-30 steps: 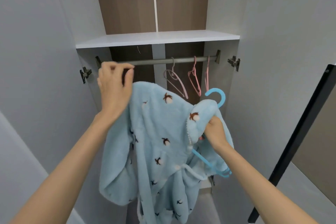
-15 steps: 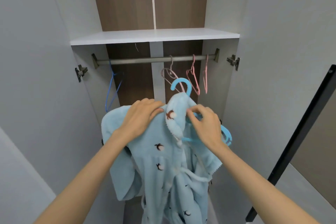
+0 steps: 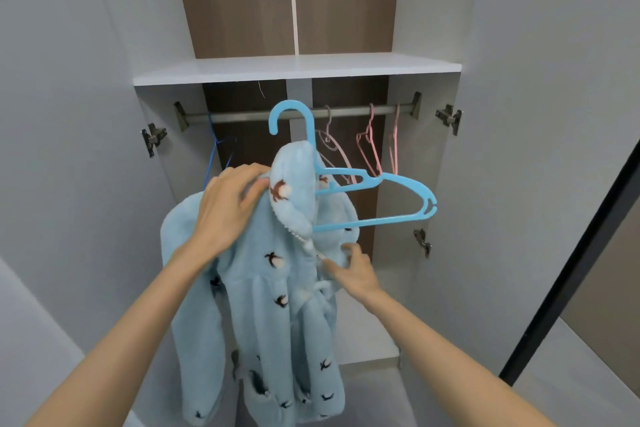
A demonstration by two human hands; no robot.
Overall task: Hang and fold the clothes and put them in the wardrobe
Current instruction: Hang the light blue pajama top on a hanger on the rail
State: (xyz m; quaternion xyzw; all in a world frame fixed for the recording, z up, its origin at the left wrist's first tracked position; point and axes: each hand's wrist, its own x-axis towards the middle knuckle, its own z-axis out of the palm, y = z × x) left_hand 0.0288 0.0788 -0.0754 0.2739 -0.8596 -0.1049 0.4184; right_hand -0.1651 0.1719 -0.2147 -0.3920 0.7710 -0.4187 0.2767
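From my remote seat, both forearms reach up from the bottom of the view. The left hand lies over one shoulder of a pale blue robe, its fingers curled into the fleece beside the collar and gripping it. The right hand is lower and to the right, at the robe's front edge. Its fingers are loosely spread and touch the trim there, and I cannot tell whether they pinch the cloth or only rest against it.

The robe is printed with small dark birds and hangs down between my arms in front of the open wardrobe. It is only half on a blue hanger. The collar and the shoulder under my left hand cover one side, while the other arm of the hanger sticks out bare to the right.

Farther in, the hanger's hook shows in front of the rail, and I cannot tell whether it touches it. On the rail hang a thin dark blue hanger at the left and three pinkish hangers at the right. A white shelf sits just above the rail, with brown back panels behind. The doors stand open on both sides.
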